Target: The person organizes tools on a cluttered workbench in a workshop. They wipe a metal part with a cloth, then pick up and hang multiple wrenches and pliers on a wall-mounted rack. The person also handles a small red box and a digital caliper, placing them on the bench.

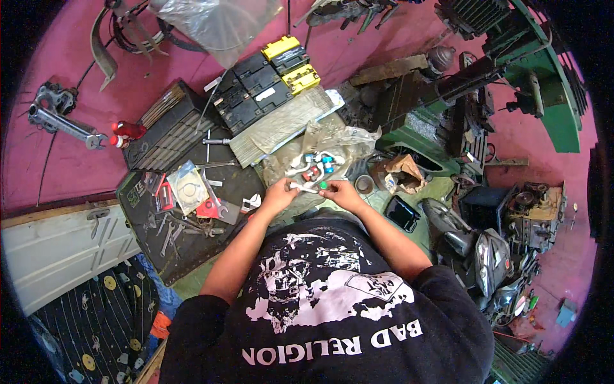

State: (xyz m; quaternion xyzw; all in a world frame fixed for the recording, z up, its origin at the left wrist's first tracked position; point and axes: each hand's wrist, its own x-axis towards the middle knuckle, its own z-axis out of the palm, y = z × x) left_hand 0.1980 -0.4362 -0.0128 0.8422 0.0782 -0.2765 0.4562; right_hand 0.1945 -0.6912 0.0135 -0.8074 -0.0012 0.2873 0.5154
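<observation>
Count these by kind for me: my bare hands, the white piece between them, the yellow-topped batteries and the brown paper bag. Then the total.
Hands: 2 (left hand, right hand)
White piece: 1
Yellow-topped batteries: 2
Brown paper bag: 1
Total: 6

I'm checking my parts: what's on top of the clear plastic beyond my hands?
On the clear plastic lie small white pieces with blue parts and red ones. The plastic directly beneath that pile is covered.
</observation>
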